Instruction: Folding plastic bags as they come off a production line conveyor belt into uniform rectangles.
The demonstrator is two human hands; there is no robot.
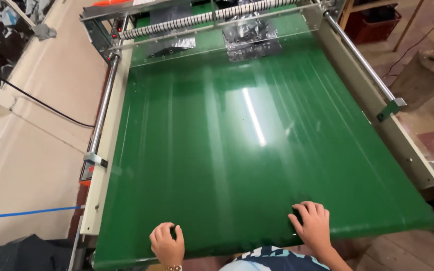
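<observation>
The green conveyor belt [237, 150] fills the space in front of me, wide and glossy, with a bright streak of light running down its middle. Both my hands rest on its near edge. My left hand [167, 246] sits at the belt's near left part, fingers curled loosely under, knuckles up, gripping nothing; there is a bracelet at its wrist. My right hand [311, 223] lies flat on the belt's near right part, fingers spread and pointing up the belt, palm down, also with nothing in it.

At the far end of the belt, a shiny silvery plastic bag [251, 37] lies crumpled under a clear guard panel [217, 42], and just beyond it a ribbed roller [212, 17] runs across the belt's width. Along the belt's left side runs a cream-coloured side rail [107, 150] with a metal rod [103, 108] beside it; a matching metal rod [360, 57] follows the belt's right side, with a small green bracket [391, 108] on it.

Left of the belt, a black cable [41, 103] crosses the pale floor, and a strip of blue tape [26, 213] runs toward the belt's near left corner. Right of the belt's far end stands a red crate [377, 22].
</observation>
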